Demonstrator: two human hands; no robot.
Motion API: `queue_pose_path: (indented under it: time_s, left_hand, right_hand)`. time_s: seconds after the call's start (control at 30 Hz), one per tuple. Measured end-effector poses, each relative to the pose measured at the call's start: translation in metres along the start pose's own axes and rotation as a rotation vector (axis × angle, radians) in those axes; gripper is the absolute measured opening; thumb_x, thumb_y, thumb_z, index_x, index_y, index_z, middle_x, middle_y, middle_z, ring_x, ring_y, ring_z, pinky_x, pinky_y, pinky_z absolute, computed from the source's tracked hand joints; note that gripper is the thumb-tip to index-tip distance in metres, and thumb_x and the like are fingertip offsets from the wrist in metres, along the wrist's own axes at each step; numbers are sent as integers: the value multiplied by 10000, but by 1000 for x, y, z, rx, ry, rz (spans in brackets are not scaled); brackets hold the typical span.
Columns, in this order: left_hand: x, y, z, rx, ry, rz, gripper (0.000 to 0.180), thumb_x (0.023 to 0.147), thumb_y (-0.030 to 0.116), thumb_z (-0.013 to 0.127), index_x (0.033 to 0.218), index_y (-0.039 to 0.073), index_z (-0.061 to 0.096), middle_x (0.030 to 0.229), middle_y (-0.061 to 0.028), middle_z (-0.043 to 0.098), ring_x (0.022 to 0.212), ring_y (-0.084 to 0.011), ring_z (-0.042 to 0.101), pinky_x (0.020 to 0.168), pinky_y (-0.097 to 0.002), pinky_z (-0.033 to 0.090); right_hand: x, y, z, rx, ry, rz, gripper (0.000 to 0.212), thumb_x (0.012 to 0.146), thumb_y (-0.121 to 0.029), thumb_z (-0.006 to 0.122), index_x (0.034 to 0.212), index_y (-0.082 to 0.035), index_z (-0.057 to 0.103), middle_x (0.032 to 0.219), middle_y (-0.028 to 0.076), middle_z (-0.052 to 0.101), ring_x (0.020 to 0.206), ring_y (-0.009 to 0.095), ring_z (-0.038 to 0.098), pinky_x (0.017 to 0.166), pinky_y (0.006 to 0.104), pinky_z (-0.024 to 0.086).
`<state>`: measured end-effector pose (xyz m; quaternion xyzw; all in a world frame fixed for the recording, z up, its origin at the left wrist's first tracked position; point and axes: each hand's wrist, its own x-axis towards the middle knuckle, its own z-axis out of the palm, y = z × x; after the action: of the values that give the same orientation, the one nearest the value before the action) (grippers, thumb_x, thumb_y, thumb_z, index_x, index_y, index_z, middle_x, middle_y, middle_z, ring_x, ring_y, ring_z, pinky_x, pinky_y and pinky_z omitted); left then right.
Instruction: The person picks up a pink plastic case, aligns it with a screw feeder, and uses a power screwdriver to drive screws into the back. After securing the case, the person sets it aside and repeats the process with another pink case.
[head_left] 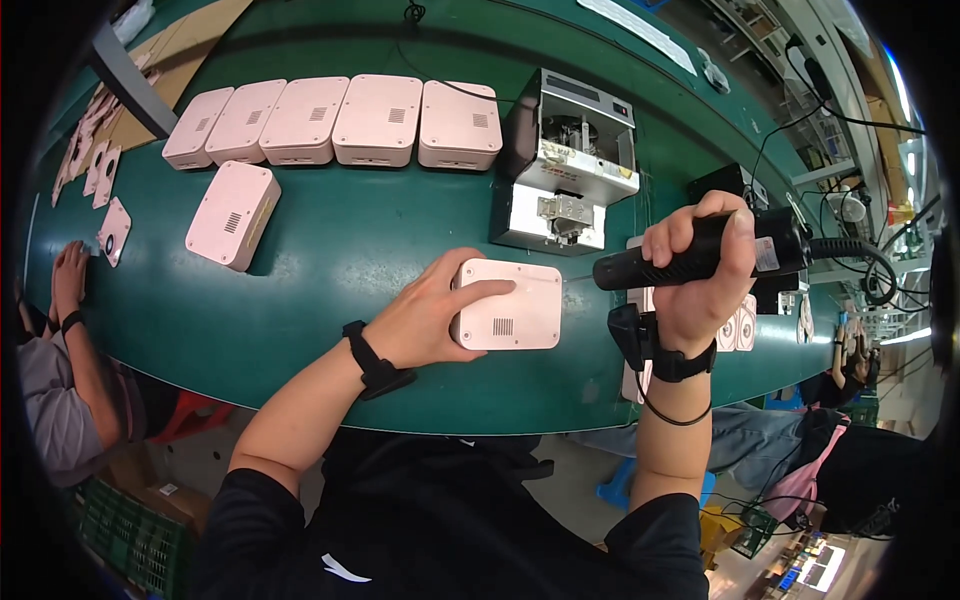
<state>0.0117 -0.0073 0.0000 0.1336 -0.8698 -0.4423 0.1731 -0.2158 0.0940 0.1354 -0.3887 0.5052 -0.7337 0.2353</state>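
Observation:
A pale pink plastic box (535, 315) with a slotted vent and holes near its corners lies on the green table in front of me. My left hand (425, 310) grips it from the left side, thumb at the near edge and index finger stretched over the top. To its right, my right hand (700, 270) is wrapped around a black corded electric screwdriver (625, 268). The tool is held nearly level, its thin bit pointing left toward the box's upper right corner. I cannot tell whether the tip touches the box.
A screw feeder machine (565, 170) stands beyond the box. Several similar pink boxes (377, 115) line the back left, with one separate box (232, 212) nearer. Pink panels (115, 232) lie far left. Other people sit at both sides, one person's hands (70, 270) at the left edge.

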Motion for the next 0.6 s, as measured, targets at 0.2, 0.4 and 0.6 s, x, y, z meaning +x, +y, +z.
queue_pose_path:
  time_s: [0.2,0.4,0.6]
  left_hand:
    - [-2,0,3,8,13,6,766,626,147,867,1338,226,599,1355,-138,441,1252,-361,508,1035,-428,487]
    - [-4,2,5,23,46,20,782,627,167,874,1351,222,585,1346,-154,443,1225,-370,528,1020,-428,491]
    - [-3,7,4,40,31,-8,782,635,163,880,1349,230,569,1367,-138,430,1261,-369,495,1039,-437,484]
  right_hand:
    - [-11,26,-2,0,36,-17,298,1002,-386,504,992,-88,497,662,49,490,547,161,475,580,333,432]
    - [-15,32,-6,14,38,-13,296,988,-384,521,981,-90,487,655,51,487,535,165,470,569,340,431]
    - [-18,34,-6,11,-36,-30,293,985,-378,523,990,-88,489,667,55,494,544,168,473,570,340,433]
